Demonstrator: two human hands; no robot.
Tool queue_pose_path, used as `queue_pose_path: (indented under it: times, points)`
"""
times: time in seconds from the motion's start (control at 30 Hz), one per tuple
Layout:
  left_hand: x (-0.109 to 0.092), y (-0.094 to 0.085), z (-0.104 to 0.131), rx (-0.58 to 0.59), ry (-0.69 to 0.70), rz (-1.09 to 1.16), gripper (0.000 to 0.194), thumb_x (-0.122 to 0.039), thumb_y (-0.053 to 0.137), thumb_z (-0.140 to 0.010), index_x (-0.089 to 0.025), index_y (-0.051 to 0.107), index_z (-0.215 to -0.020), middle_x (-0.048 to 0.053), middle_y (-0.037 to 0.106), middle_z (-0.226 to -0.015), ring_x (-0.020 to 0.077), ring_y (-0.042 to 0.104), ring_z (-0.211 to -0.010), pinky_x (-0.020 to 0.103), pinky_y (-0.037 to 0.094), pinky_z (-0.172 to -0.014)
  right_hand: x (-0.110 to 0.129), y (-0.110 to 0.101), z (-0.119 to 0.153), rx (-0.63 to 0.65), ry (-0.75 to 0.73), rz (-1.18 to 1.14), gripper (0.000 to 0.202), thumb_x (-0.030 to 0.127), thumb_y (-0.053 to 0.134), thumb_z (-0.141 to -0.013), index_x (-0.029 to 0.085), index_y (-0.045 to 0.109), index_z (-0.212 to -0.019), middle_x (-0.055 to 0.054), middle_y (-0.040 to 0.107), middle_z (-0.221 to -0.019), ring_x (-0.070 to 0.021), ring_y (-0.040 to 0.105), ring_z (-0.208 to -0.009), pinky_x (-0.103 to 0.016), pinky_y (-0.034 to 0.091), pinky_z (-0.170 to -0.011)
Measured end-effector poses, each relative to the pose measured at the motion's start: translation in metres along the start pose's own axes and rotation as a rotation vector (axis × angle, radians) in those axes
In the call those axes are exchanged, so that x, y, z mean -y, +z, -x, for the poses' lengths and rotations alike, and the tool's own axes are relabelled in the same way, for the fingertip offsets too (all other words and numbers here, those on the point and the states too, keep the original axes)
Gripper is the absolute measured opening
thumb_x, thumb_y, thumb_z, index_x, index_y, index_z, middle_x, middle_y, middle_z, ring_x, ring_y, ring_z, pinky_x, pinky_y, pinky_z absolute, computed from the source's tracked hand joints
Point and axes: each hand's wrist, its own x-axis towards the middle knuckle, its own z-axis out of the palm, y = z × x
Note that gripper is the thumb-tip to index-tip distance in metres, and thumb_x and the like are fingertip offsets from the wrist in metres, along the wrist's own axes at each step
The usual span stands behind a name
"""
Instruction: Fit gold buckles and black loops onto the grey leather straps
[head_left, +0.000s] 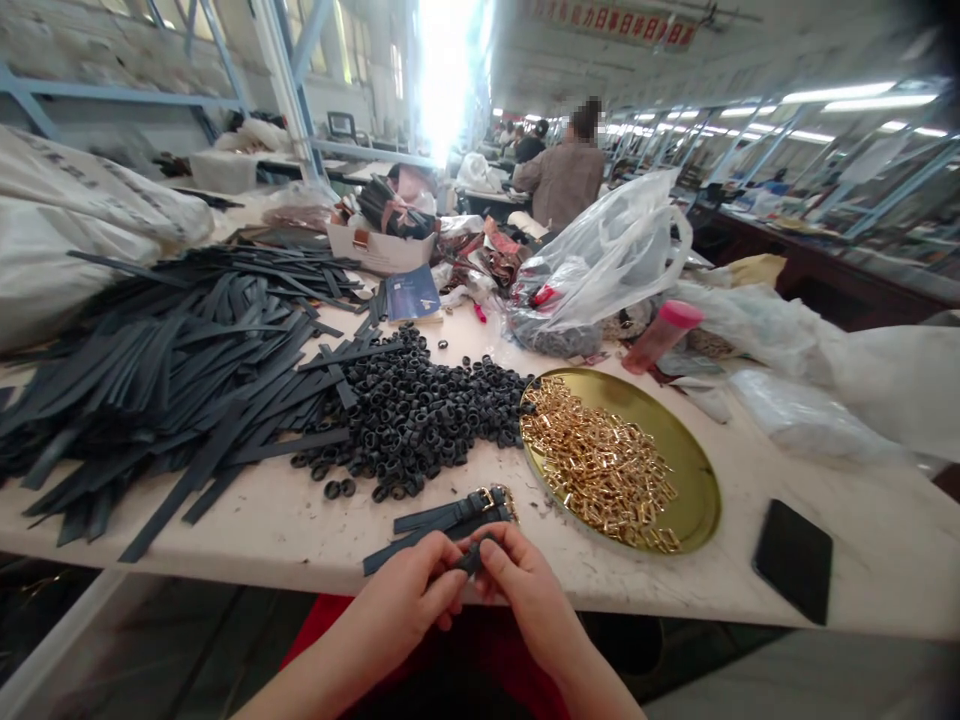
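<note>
My left hand point(411, 590) and my right hand point(519, 585) meet at the table's front edge, both pinching one dark strap piece point(471, 558) between the fingertips. Just beyond them lie two or three finished dark straps with gold buckles point(457, 518). A heap of small black loops point(411, 412) sits in the middle of the table. To its right a round gold tray point(694, 470) holds several gold buckles point(600, 462). A large pile of dark leather straps point(165, 370) covers the left side.
A black phone point(793, 558) lies at the front right. A pink-capped bottle point(661, 336), clear plastic bags point(600, 262), a blue booklet point(411, 292) and a cardboard box point(379, 248) stand farther back. White sacks point(67, 220) sit at the left. A person point(564, 175) works in the distance.
</note>
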Motion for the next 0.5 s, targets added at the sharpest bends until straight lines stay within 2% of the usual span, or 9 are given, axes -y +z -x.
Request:
queue_pose_path:
  times: [0.1, 0.2, 0.27, 0.33, 0.4, 0.5]
  points:
    - [0.003, 0.007, -0.003, 0.023, -0.093, 0.109, 0.018, -0.035, 0.034, -0.082, -0.019, 0.04, -0.085, -0.006, 0.05, -0.061, 0.0078, 0.048, -0.042, 0.017, 0.035, -0.042, 0.002, -0.001, -0.002, -0.061, -0.03, 0.043, 0.027, 0.041, 0.062, -0.071, 0.017, 0.052, -0.07, 0.006, 0.045, -0.056, -0.0068, 0.038, -0.049, -0.02, 0.031, -0.049]
    - [0.008, 0.011, -0.004, -0.007, -0.126, 0.184, 0.031, -0.043, 0.032, -0.082, -0.019, 0.038, -0.1, -0.009, 0.042, -0.056, 0.0054, 0.033, -0.034, 0.017, 0.023, -0.034, 0.004, -0.001, -0.001, -0.022, -0.025, 0.041, 0.027, 0.04, 0.063, -0.07, 0.017, 0.05, -0.07, 0.006, 0.046, -0.059, -0.007, 0.038, -0.05, -0.02, 0.03, -0.048]
    - [0.009, 0.011, -0.004, 0.019, -0.107, 0.249, 0.047, -0.048, 0.034, -0.081, -0.018, 0.029, -0.118, -0.007, 0.047, -0.059, 0.0056, 0.034, -0.035, 0.017, 0.024, -0.036, 0.005, 0.0, 0.0, -0.025, -0.049, 0.043, 0.024, 0.039, 0.062, -0.072, 0.017, 0.051, -0.07, 0.005, 0.048, -0.062, -0.0084, 0.041, -0.055, -0.021, 0.033, -0.052]
    - [0.008, 0.009, -0.004, 0.111, -0.102, 0.296, 0.06, -0.052, 0.036, -0.08, -0.018, 0.021, -0.127, -0.006, 0.051, -0.06, 0.0064, 0.036, -0.036, 0.018, 0.027, -0.038, 0.004, 0.002, 0.001, -0.023, -0.064, 0.055, 0.022, 0.037, 0.06, -0.074, 0.017, 0.052, -0.071, 0.003, 0.05, -0.064, -0.01, 0.044, -0.06, -0.022, 0.035, -0.058]
    - [0.008, 0.008, -0.004, 0.158, -0.117, 0.333, 0.064, -0.055, 0.039, -0.078, -0.017, 0.024, -0.128, -0.007, 0.046, -0.053, 0.0067, 0.034, -0.037, 0.018, 0.024, -0.038, 0.003, 0.003, 0.003, 0.024, -0.069, 0.082, 0.018, 0.035, 0.058, -0.076, 0.018, 0.054, -0.075, 0.002, 0.053, -0.068, -0.0115, 0.047, -0.064, -0.023, 0.037, -0.061]
    - [0.013, 0.009, -0.006, 0.074, -0.137, 0.414, 0.062, -0.061, 0.041, -0.075, -0.019, 0.037, -0.12, -0.01, 0.028, -0.045, 0.0069, 0.025, -0.037, 0.018, 0.017, -0.036, 0.008, -0.006, 0.003, 0.112, -0.112, 0.295, 0.015, 0.033, 0.052, -0.08, 0.019, 0.057, -0.08, 0.0, 0.058, -0.073, -0.014, 0.051, -0.069, -0.024, 0.038, -0.063]
